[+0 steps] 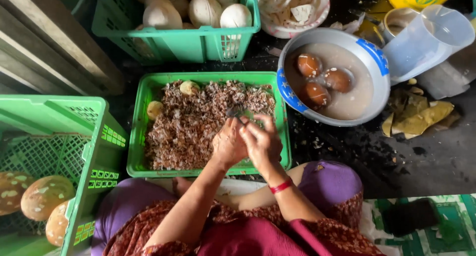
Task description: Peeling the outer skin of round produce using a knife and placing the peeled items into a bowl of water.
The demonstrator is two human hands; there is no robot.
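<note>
My left hand [228, 144] and my right hand [263, 139] are pressed together over the right side of a green tray [136, 137] full of brown shavings [188, 127]. Both are curled around a small grey object [236, 111] that sticks out above the fingers. Most of it is hidden, so I cannot tell what it is. A red band [281, 186] circles my right wrist. Two small pale round pieces [189, 87] lie at the tray's far left.
A green basket [173, 45] of peeled white round fruits stands behind the tray. A green crate [89, 152] at the left holds mottled brown ones. At the right sit a blue-rimmed metal bowl [377, 92] of cloudy water with three brown balls, a clear jug [426, 37] and yellow leaves [421, 117].
</note>
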